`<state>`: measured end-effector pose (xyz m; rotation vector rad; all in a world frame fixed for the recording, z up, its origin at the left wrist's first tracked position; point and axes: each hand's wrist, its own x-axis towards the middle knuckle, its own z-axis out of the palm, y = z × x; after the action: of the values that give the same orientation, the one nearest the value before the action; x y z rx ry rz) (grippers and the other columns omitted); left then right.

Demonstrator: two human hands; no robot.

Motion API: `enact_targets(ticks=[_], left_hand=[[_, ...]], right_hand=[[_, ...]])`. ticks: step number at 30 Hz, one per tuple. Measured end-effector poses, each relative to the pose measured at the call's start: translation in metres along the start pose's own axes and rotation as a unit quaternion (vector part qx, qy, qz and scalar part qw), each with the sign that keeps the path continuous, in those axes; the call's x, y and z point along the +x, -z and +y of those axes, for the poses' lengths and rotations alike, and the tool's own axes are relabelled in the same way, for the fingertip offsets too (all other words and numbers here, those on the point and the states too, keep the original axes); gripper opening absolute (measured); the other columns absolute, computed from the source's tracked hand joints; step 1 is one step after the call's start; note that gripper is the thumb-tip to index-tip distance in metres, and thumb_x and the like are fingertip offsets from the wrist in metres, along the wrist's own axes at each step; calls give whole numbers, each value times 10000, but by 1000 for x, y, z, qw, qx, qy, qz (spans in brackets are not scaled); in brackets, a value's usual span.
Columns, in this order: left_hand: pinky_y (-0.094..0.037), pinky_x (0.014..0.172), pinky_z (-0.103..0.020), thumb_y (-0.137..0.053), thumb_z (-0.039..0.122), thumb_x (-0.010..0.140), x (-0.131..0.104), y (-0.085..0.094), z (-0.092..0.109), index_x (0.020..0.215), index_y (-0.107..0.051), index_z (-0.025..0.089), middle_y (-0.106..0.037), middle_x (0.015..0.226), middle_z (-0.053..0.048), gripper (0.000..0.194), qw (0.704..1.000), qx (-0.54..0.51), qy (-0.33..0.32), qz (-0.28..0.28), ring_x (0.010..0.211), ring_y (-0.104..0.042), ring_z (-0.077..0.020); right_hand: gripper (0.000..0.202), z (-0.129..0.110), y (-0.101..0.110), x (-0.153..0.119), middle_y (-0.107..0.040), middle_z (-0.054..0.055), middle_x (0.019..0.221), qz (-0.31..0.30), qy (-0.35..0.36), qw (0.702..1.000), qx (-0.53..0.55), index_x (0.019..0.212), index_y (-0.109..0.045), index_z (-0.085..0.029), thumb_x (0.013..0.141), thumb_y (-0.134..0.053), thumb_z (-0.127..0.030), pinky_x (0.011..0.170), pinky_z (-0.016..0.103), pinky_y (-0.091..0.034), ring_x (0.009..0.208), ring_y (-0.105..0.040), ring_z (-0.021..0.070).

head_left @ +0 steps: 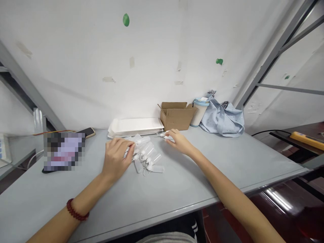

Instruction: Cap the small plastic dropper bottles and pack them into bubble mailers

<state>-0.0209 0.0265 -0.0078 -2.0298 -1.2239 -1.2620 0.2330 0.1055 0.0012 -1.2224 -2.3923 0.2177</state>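
Small clear plastic bottles (148, 152) with white caps lie in a loose heap on the grey table (177, 189). My left hand (116, 157) is at the left side of the heap, its thumb and forefinger pinched together; whatever is between them blends with the bottles behind. To the right of the heap, just before the cardboard box, my right hand (178, 141) has its thumb and fingers curled around a small plastic bottle (165, 135) with a white top. That bottle is partly hidden by the fingers.
Behind the heap lies a stack of flat white trays or boxes (136, 126). An open cardboard box (177, 118), a lidded cup (199, 113) and a light blue cloth bag (222, 119) stand along the wall. A phone (88, 132) and a blurred-out item (64, 152) lie left.
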Motion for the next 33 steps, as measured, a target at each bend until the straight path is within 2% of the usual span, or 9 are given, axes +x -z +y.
enact_targets(ticks=[1, 4, 8, 11, 17, 20, 24, 28, 33], left_hand=[[-373, 720, -361, -538, 179, 880, -1, -2, -2, 814, -587, 210, -680, 752, -20, 89, 1000, 8, 1, -10, 763, -581, -207], [-371, 716, -357, -526, 192, 888, -4, -4, -3, 882, -594, 205, -684, 800, -31, 69, 999, 15, 14, -46, 812, -585, -223], [-371, 704, -343, -521, 182, 885, -3, -2, 5, 914, -597, 198, -673, 797, -33, 83, 998, -7, 27, -53, 814, -570, -223], [-370, 700, -335, -517, 160, 881, -1, 1, 9, 916, -599, 191, -672, 797, -34, 95, 998, -27, 29, -54, 813, -563, -220], [-373, 704, -328, -514, 148, 881, 0, 3, 12, 911, -609, 197, -676, 802, -28, 111, 997, -44, 32, -59, 799, -566, -212], [-377, 707, -326, -520, 139, 880, 0, 3, 12, 919, -612, 183, -678, 814, -33, 109, 997, -48, 22, -64, 807, -564, -208], [-385, 742, -339, -522, 151, 891, -1, 3, 12, 938, -605, 170, -673, 837, -38, 98, 995, -46, 14, -91, 839, -562, -210], [-399, 762, -353, -539, 187, 895, -3, 3, 12, 1032, -585, 154, -663, 848, -45, 148, 993, -51, 2, -107, 860, -552, -217], [-412, 771, -358, -531, 200, 911, -3, 3, 12, 1133, -547, 163, -655, 864, -45, 226, 991, -67, -13, -113, 884, -543, -219]], right_hand=[[207, 8, -3, 2, -589, 133, 1160, -29, -5, 997, -70, 1089, -587, -136, 908, -494, -177, 906, 348, -393, 1078, -504, 230], [265, 23, -11, 6, -559, 162, 1214, -56, -17, 991, -118, 1128, -582, -117, 871, -520, -123, 908, 381, -388, 1121, -478, 274], [287, 22, -17, 6, -533, 201, 1230, -61, -33, 987, -145, 1133, -589, -104, 856, -525, -139, 892, 427, -384, 1139, -455, 325], [242, 18, -19, 5, -560, 239, 1145, -65, -47, 985, -151, 1059, -619, -81, 881, -492, -183, 873, 453, -378, 1109, -471, 350], [183, 12, -12, 4, -634, 125, 922, -87, -28, 991, -98, 853, -626, -131, 898, -483, -236, 731, 313, -394, 874, -559, 224], [209, 0, -6, 2, -626, 63, 822, -75, 9, 997, -33, 805, -610, -140, 907, -479, -267, 681, 269, -382, 753, -537, 160], [204, -24, 4, -5, -651, 49, 873, -29, 42, 983, 178, 898, -640, -150, 898, -512, -310, 665, 256, -386, 801, -551, 156], [202, -43, 12, -14, -675, 43, 964, -56, 40, 951, 302, 969, -654, -171, 885, -546, -320, 717, 270, -421, 832, -573, 152], [201, -51, 15, -18, -679, 48, 948, -97, 40, 921, 375, 959, -680, -165, 873, -556, -298, 778, 306, -448, 820, -589, 156]])
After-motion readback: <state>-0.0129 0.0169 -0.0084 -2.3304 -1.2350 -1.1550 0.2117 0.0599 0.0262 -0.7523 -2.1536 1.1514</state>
